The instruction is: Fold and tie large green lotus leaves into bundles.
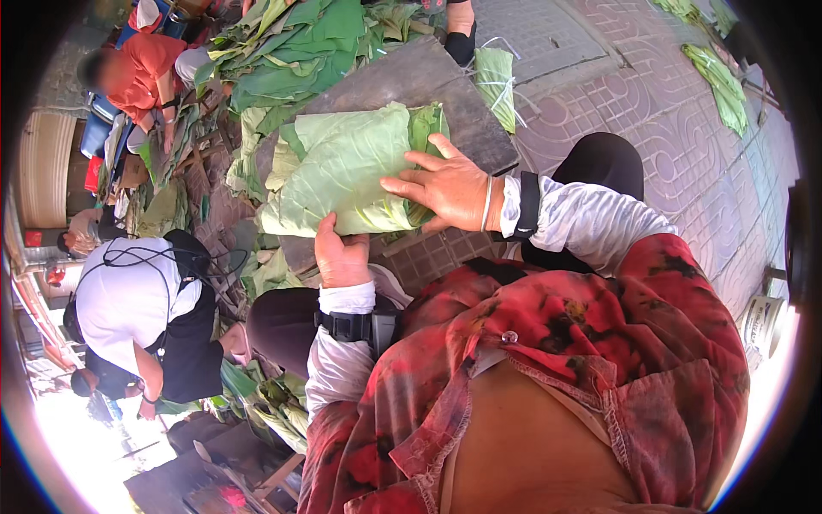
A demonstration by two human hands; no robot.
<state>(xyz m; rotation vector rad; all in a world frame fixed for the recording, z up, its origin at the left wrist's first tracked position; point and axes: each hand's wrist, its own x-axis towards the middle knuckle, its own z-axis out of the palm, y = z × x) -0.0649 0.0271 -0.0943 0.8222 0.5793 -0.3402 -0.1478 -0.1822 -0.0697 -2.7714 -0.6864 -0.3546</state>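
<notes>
A bundle of broad pale green leaves (347,167), folded into a rough block, lies on a dark wooden board (398,77) before me. My right hand (446,183) rests on the bundle's right end with its fingers spread. At the near edge, my left hand (341,254) holds the leaves, its thumb on top and the other fingers partly hidden beneath. Darker green leaf edges show at the bundle's right end. Behind the board is a heap of large green leaves (302,58).
A tied leaf bundle (494,83) stands beside the board's right corner; another (716,87) lies on the paving. A person in a white top (128,289) bends at left, and a person in red (138,70) sits farther back. A co-worker's forearm (460,19) reaches in at the top.
</notes>
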